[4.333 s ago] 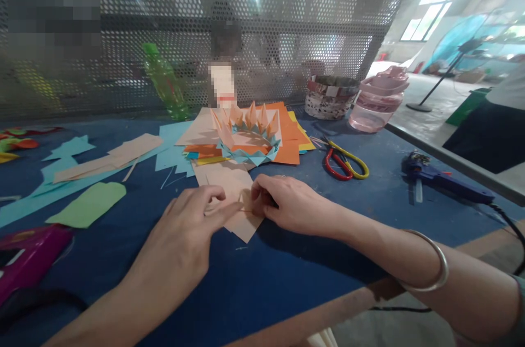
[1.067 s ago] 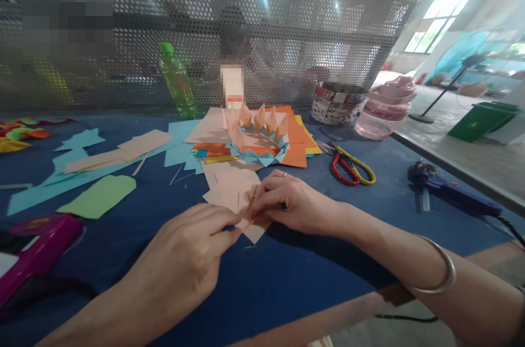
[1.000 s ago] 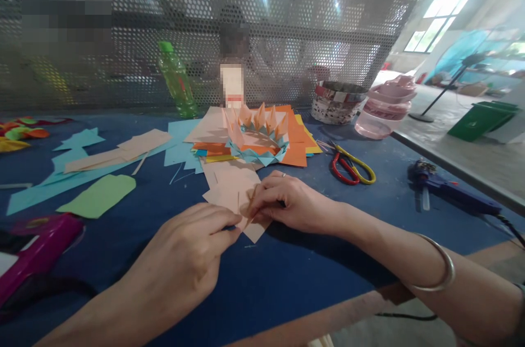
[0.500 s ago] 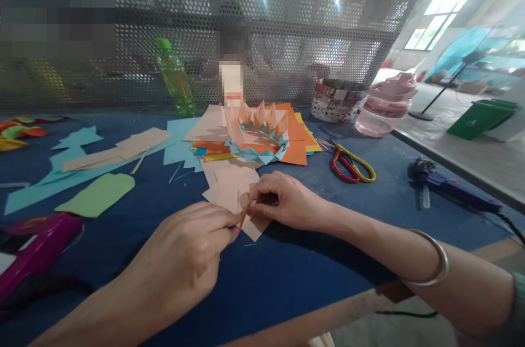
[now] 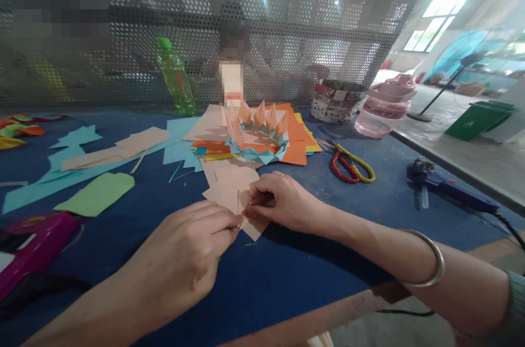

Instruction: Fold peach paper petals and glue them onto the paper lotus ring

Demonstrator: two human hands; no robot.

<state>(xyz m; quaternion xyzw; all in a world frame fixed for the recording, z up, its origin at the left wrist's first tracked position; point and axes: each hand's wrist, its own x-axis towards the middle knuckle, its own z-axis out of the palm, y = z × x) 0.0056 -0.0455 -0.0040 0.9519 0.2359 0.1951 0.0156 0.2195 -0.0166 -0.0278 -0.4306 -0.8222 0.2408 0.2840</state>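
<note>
A blue table (image 5: 287, 281) runs up to a perforated metal screen (image 5: 287, 35). At the back stand a green bottle (image 5: 174, 76), a woven basket (image 5: 336, 100) and a pink jug (image 5: 383, 106). In the middle a folded paper ring (image 5: 256, 136) with upright orange points sits on a stack of orange sheets (image 5: 293, 139). To its right lie scissors (image 5: 351, 164) with red and yellow handles, and further right a blue glue gun (image 5: 447, 191), well apart from the hands. On the left are light blue scraps (image 5: 65, 161), a green cutout (image 5: 96, 194) and, at the near edge, a pink glue gun (image 5: 36, 240).

The peach paper (image 5: 227, 188) lies flat on the table just in front of the ring, between it and the person. The right hand (image 5: 287, 202), with a bangle (image 5: 430, 259) on the wrist, rests on the paper's right side and covers it there, thumb and forefinger pinched narrow on a raised fold. The left hand (image 5: 186, 259) comes in from the near side, its fingertips (image 5: 233, 222) closed tight at the paper's near edge, almost touching those of the right. It seems to grip the same fold, though a separate thin strip cannot be ruled out from this angle.
</note>
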